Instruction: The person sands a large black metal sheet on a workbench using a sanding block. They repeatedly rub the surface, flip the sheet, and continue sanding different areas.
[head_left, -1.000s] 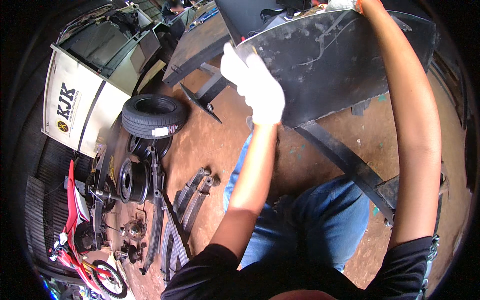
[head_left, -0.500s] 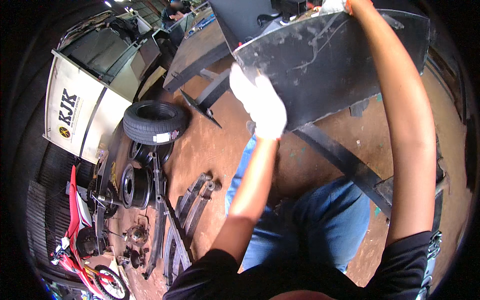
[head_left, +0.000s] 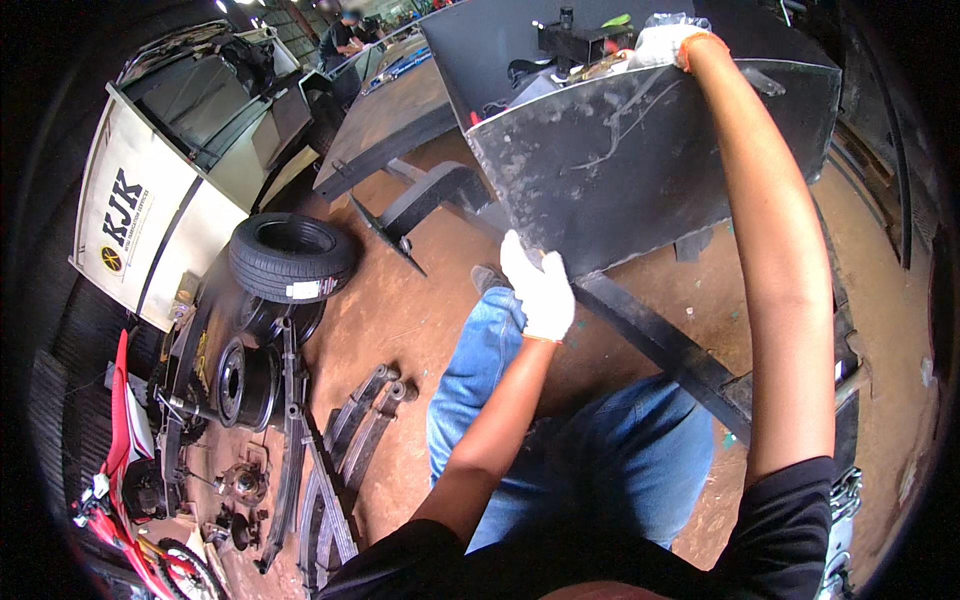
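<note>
In front of me a large black metal box (head_left: 620,160) shows its scuffed, curved-topped side. My right hand (head_left: 665,42), in a white glove with an orange cuff, lies over the top rim. Its fingers look bent over that edge, partly hidden; a clear plastic piece shows beside them. At the box's lower left corner is my white-gloved left hand (head_left: 543,295), fingers stretched upward along the edge and thumb apart. Inside the box, near my right hand, sit a small black block-shaped part (head_left: 575,42) and other small items.
A dark beam (head_left: 660,335) runs beneath the box, above my jeans-clad legs. To the left lie a tyre (head_left: 292,255), a wheel rim (head_left: 245,385), leaf springs (head_left: 350,430) and a red-and-white motorbike (head_left: 125,480). A long workbench (head_left: 390,115) stands behind, with another person (head_left: 340,38) beyond.
My left hand has slid down the box's left edge to its lower corner. My right hand stays at the top rim. The view has shifted, showing more of the box's contents.
</note>
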